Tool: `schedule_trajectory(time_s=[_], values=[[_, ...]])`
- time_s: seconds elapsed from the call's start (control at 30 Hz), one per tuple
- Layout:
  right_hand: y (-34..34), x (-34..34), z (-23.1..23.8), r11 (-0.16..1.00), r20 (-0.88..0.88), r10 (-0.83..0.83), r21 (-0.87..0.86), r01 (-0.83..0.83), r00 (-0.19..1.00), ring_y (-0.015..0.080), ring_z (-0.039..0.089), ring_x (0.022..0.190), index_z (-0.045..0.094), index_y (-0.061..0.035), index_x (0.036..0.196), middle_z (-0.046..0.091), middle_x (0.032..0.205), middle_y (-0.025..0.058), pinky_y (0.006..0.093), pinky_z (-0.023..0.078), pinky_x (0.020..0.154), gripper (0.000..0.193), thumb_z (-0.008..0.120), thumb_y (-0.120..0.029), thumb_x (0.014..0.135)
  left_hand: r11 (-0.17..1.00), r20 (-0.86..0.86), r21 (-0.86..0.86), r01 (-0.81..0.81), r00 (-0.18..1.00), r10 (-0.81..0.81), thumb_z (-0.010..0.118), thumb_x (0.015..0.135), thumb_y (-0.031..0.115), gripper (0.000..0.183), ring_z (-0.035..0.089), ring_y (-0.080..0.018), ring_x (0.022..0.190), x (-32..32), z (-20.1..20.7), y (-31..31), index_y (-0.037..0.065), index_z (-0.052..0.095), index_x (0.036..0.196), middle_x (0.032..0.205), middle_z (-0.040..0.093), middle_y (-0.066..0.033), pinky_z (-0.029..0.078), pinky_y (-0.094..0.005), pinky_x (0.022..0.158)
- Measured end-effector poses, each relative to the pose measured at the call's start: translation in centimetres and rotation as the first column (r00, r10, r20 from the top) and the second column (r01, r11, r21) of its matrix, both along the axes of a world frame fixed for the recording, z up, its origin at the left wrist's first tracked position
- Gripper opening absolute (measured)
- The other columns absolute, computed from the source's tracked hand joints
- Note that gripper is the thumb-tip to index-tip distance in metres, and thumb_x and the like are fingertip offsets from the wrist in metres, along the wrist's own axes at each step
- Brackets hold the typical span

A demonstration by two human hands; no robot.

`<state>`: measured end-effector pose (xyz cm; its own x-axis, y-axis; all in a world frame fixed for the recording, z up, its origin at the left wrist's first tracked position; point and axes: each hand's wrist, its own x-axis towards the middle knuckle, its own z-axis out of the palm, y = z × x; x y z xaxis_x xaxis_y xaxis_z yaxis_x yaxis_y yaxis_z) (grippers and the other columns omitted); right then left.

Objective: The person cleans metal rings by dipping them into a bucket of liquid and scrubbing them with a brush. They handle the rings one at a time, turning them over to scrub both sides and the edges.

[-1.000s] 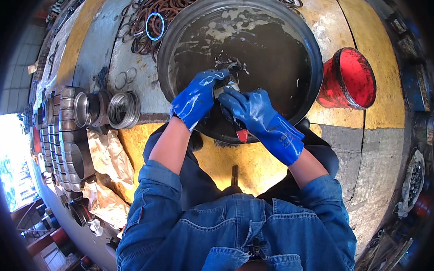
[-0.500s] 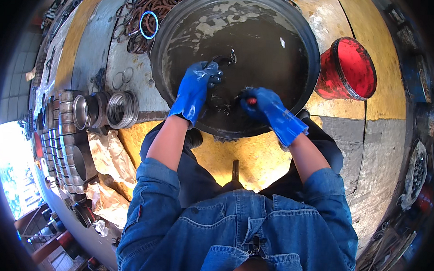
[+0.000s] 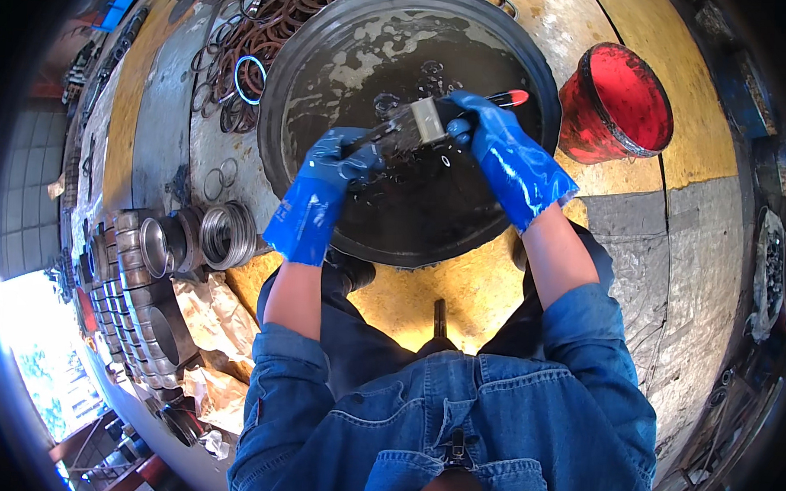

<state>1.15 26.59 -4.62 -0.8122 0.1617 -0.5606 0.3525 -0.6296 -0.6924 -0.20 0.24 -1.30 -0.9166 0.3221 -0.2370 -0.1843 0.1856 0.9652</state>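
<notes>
Both my hands wear blue rubber gloves above a wide black basin (image 3: 278, 185) of murky dark water. My left hand (image 3: 334, 161) is closed on a thin dark metal ring (image 3: 375, 134), seen nearly edge-on and blurred by motion. My right hand (image 3: 482, 123) grips a brush (image 3: 428, 121) with a pale, block-shaped head and a dark handle ending in red. The brush head is close to the ring's right part; whether they touch is not clear. Wet drops and bubbles show around them.
Rusty rings (image 3: 284, 21) lie piled behind the basin at left, a bright blue-edged ring (image 3: 250, 79) beside them. A red bucket (image 3: 627, 102) stands right of the basin. Stacked metal rings (image 3: 227, 235), metal cylinders (image 3: 136, 275) and brown paper (image 3: 213, 313) lie at left.
Both hands have come up and together over the water. The brush has risen from the water, its head now visible beside the ring. The view has shifted slightly.
</notes>
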Motion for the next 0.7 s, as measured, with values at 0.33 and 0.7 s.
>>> schedule_trajectory(time_s=[0.33, 0.7], values=[[-2.0, 3.0, -6.9, 0.992, 0.109, -0.072, -0.095, 0.082, 0.991, 0.0211, 0.068, 0.071, 0.071, -0.0038, 0.104, 0.070, 0.081, 0.0087, 0.0320, 0.055, 0.064, 0.018, 0.072, -0.017, 0.092, 0.657, 0.216, 0.736, -0.162, 0.976, -0.002, 0.067, 0.095, 0.022, 0.028, 0.046, -0.0100, 0.053, -3.9, -2.6, -4.5, 0.007, 0.065, 0.119, 0.083, 0.061, -0.0008, 0.034, -0.0280, 0.046], [-5.1, 4.4, -2.4, 0.907, -0.152, 0.321, 0.333, -0.257, 0.935, 0.0210, 0.072, 0.088, 0.073, -0.0042, 0.113, 0.074, 0.101, 0.0105, 0.0323, 0.057, 0.079, 0.022, 0.071, -0.015, 0.093, 0.806, 0.378, 0.300, -0.510, 0.840, 0.390, 0.068, 0.099, 0.027, 0.024, 0.043, -0.0087, 0.051, -2.6, -2.9, -1.6, 0.010, 0.069, 0.116, 0.077, 0.063, 0.0025, 0.032, -0.0266, 0.047]])
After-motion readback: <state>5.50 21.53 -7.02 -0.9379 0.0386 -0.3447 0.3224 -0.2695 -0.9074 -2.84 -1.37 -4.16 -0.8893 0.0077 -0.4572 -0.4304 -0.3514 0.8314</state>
